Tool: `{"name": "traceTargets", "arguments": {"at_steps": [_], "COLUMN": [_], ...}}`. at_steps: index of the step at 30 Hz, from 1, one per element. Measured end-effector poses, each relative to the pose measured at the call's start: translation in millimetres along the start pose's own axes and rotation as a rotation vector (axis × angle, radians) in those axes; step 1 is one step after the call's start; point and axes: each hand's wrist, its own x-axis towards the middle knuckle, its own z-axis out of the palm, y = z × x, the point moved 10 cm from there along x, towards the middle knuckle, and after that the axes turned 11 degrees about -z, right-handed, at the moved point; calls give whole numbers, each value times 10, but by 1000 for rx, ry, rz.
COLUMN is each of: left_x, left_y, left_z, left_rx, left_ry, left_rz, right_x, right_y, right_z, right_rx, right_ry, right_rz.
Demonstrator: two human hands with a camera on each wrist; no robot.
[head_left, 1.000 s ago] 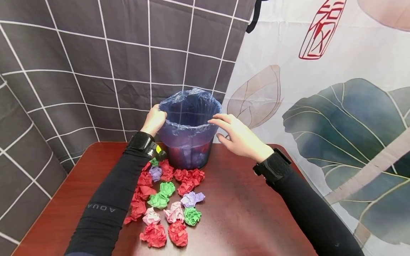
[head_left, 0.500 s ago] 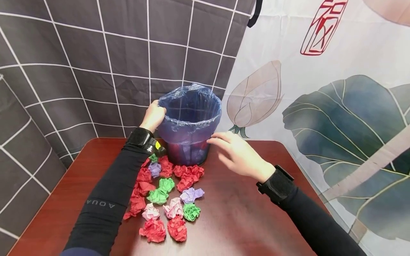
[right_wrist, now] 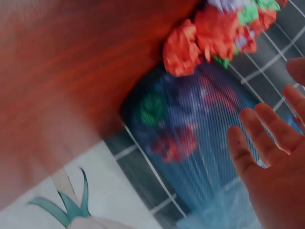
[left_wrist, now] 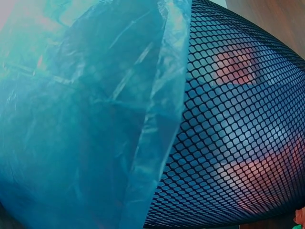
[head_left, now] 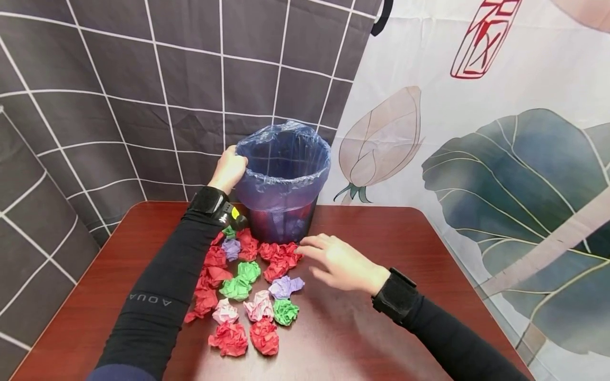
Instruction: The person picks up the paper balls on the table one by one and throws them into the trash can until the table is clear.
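Note:
A black mesh wastebasket (head_left: 281, 219) stands at the back of the table, lined with a blue plastic bag (left_wrist: 86, 133) folded over its rim. My left hand (head_left: 230, 168) grips the rim on its left side, thumb over the bag's edge. Right of the crumpled red paper (head_left: 278, 262) in front of the basket, my right hand (head_left: 340, 262) hovers with fingers extended and nothing held. From the right wrist, that hand's spread fingers (right_wrist: 274, 129) show beside the basket. Red and green paper balls show through the mesh. The left hand itself is out of its wrist view.
Several crumpled paper balls lie left of centre: green (head_left: 235, 288), purple (head_left: 286, 287), pink (head_left: 259, 306) and red (head_left: 229, 338). The brown table (head_left: 362, 328) meets a grey checked cloth (head_left: 190, 79) and a white printed cloth (head_left: 405, 58) behind.
My right hand has come down from beside the basket's rim toward the red paper in front of it. The left hand keeps its grip on the rim.

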Motion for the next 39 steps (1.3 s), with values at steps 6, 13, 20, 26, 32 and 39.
{"name": "traceTargets", "arguments": {"at_steps": [6,13,20,26,32,39], "left_x": [2,-5,2,-18,-18,-25], "left_y": [-1,8,5,-5,-9,-1], "left_z": [-7,12,-8,-1,-4,5], "left_rx": [6,12,19,34,37,27], "left_ry": [3,0,9,3,8,-5], "left_rz": [-4,-3,-8,-16,-15,-22], "right_x": [-6,-17,46,96,77,49], "right_y": [-120,-206,-275,-304,-250,-213], "right_z": [371,658,761,761,816,876], "right_rx": [26,21,-38,-41,-32,9], "right_ry": [-91,-208,-244,-229,-271,-293], "right_rz": [-27,-28,-75,-85,-19,34]}}
